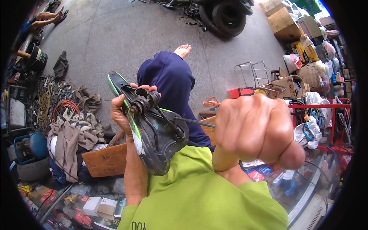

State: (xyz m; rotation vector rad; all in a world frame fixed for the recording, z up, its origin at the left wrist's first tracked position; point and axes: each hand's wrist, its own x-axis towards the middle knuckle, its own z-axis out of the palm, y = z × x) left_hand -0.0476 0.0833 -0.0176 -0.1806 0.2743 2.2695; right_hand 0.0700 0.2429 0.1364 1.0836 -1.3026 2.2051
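A bicycle saddle [161, 142], black with green edges, is turned so that its underside with rails and a dark clamp [142, 101] shows. My left hand [122, 109] grips it from the left side, thumb in front and fingertips showing past the clamp. Close to the camera, my right hand [255, 130] is closed in a fist. From the fist a thin metal rod [197, 122] runs left, its tip at the saddle's right rail. The rod's other end is hidden inside my fingers, so its exact kind does not show.
Under my arms is a wooden board [105, 160]. Cables and cloths [71, 140] are heaped at left. Tyres [229, 17] lie at the far side; cardboard boxes [281, 21] and a red metal frame [332, 124] stand at right. Another person's legs [48, 19] show at upper left.
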